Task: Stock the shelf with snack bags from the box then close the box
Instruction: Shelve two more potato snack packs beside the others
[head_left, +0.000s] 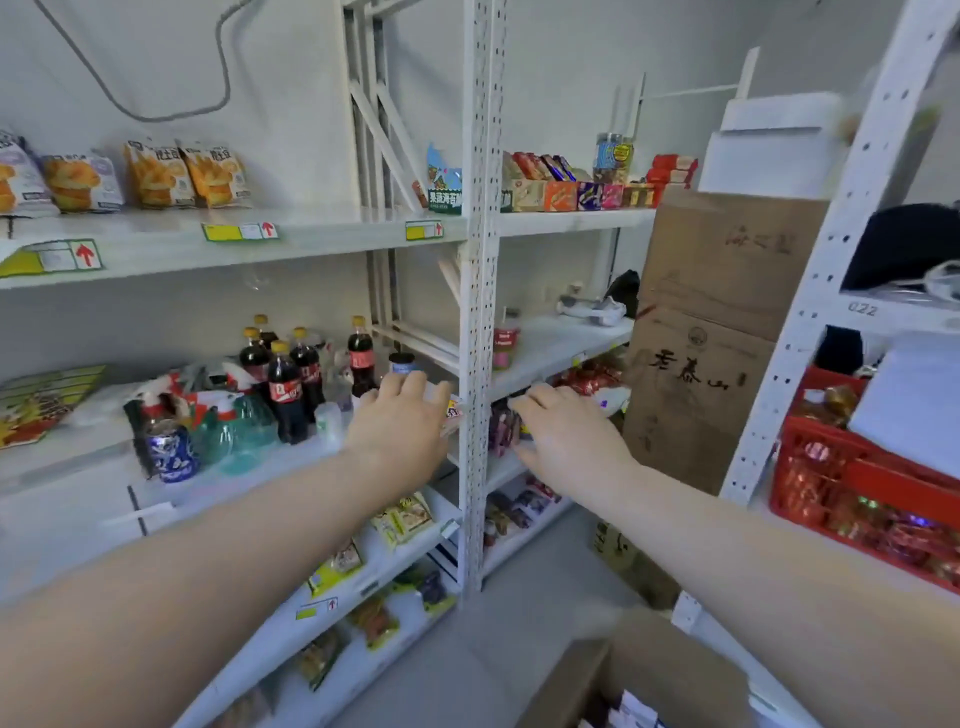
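Both hands extended to white metal shelf (498, 470). Left hand (402, 415) fingers closed on small snack packet (453, 413); right hand (558, 434) fingers spread, empty, touching dark snack bags (503, 426). Open brown cardboard box (660, 670) seen below right forearm. Advised: packets be seated upright, pushed back beyond fingertips.

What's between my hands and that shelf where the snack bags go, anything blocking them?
Only the white perforated upright, which stands between the left hand and the right hand. Each hand reaches the shelf on its own side of it. The purple snack bags there sit by the right fingertips.
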